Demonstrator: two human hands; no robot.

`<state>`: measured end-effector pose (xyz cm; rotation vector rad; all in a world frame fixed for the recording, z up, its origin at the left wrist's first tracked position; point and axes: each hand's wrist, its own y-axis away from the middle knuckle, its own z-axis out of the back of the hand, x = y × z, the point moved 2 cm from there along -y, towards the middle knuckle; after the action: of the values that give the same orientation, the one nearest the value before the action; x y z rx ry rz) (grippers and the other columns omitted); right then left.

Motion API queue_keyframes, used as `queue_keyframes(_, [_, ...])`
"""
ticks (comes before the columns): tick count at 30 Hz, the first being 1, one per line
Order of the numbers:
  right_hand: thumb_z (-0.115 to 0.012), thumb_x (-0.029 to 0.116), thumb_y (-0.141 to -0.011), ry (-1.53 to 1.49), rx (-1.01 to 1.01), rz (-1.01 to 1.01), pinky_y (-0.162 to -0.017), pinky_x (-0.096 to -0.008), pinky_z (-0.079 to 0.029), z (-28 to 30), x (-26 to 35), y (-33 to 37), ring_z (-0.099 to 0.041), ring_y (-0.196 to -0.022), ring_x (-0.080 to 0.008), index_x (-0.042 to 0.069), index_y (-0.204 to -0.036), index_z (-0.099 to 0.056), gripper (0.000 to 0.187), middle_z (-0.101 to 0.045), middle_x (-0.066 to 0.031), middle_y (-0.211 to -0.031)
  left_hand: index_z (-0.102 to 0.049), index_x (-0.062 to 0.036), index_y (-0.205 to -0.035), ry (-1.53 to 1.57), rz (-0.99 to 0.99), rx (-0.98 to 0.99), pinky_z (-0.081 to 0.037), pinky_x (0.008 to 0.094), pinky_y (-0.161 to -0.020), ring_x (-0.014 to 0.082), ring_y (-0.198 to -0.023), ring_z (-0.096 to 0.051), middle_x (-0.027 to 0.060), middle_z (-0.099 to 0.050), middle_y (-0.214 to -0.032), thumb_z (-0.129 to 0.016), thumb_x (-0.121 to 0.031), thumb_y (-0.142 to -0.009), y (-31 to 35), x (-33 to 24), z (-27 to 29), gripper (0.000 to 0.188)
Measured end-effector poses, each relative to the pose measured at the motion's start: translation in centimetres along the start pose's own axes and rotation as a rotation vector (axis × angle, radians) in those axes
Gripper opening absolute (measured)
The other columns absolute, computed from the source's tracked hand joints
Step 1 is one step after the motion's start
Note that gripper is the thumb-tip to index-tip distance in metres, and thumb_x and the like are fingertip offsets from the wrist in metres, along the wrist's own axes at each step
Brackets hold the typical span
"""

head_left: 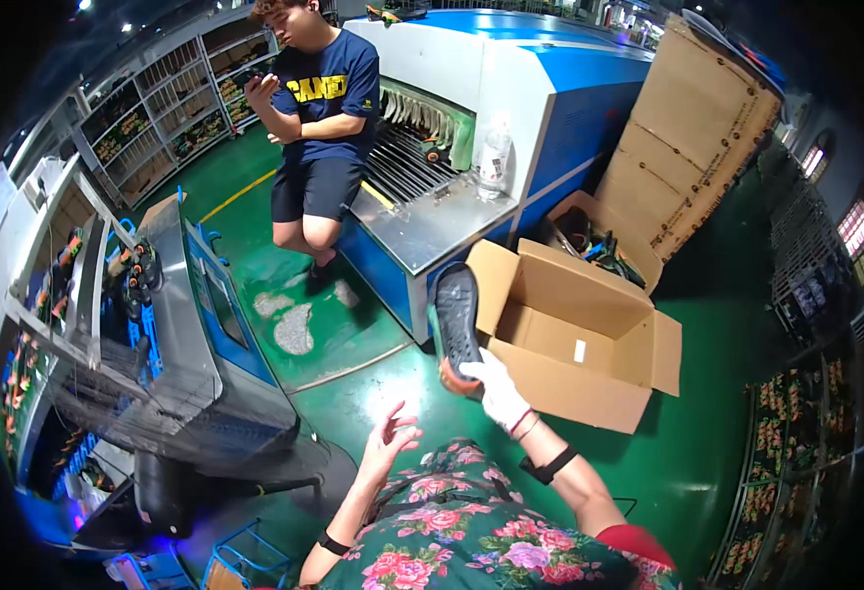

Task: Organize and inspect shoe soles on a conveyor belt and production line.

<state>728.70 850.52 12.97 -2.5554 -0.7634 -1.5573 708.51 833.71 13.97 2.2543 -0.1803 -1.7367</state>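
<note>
In a white glove, my right hand (500, 393) grips a shoe (459, 320) by its orange-brown end. The shoe stands nearly upright, its black sole turned toward me. Its upper is mostly hidden. To the left, my bare left hand (389, 439) is raised, holding nothing, with the fingers apart and slightly bent. Just right of the shoe is an open cardboard box (589, 379) with its flaps folded out; a small white label lies on its inside.
Ahead stands a blue and white conveyor machine (442, 221) with a plastic bottle (494, 162) on its metal ledge. A person (324, 108) sits against it, holding a phone. Another machine (196, 364) is at left, shoe racks (791, 462) at right. Tall cardboard (688, 138) leans behind the box.
</note>
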Motion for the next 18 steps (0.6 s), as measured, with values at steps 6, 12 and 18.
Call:
queue_keyframes(6, [-0.067, 0.021, -0.085, 0.02, -0.076, -0.174, -0.083, -0.0329, -0.051, 5.7, -0.2, -20.8, -0.063, -0.09, -0.0166, 0.008, -0.112, -0.064, 0.03, -0.067, -0.004, -0.099, -0.048, -0.0043, -0.142, 0.05, 0.028, -0.132, -0.054, 0.0307, -0.085, 0.0198, -0.1, -0.068, 0.0137, -0.065, -0.118, -0.07, -0.019, -0.093, -6.3, 0.1, 4.3, 0.056])
queue_keyframes(12, [-0.068, 0.026, -0.084, 0.192, -0.216, -0.211, -0.069, -0.0372, -0.051, 14.0, -2.8, -40.0, -0.06, -0.079, -0.0194, 0.004, -0.125, -0.046, 0.051, -0.061, -0.0074, -0.096, -0.047, 0.0007, -0.139, 0.156, -0.003, -0.427, -0.054, 0.029, -0.08, 0.0202, -0.096, -0.069, 0.0134, -0.068, -0.11, -0.069, -0.019, -0.093, -11.8, -4.2, 4.0, 0.055])
queue_keyframes(18, [-0.061, 0.025, -0.085, 0.138, 0.056, -0.358, -0.046, -0.0285, -0.039, 9.0, -2.1, -49.5, -0.048, -0.05, -0.0135, 0.005, -0.09, -0.063, 0.021, -0.053, -0.0012, -0.064, -0.05, 0.0024, -0.135, 0.221, -0.016, -0.726, -0.054, 0.0315, -0.08, 0.0193, -0.091, -0.065, 0.013, -0.067, -0.104, -0.066, -0.016, -0.094, -14.2, -6.5, 2.6, 0.047])
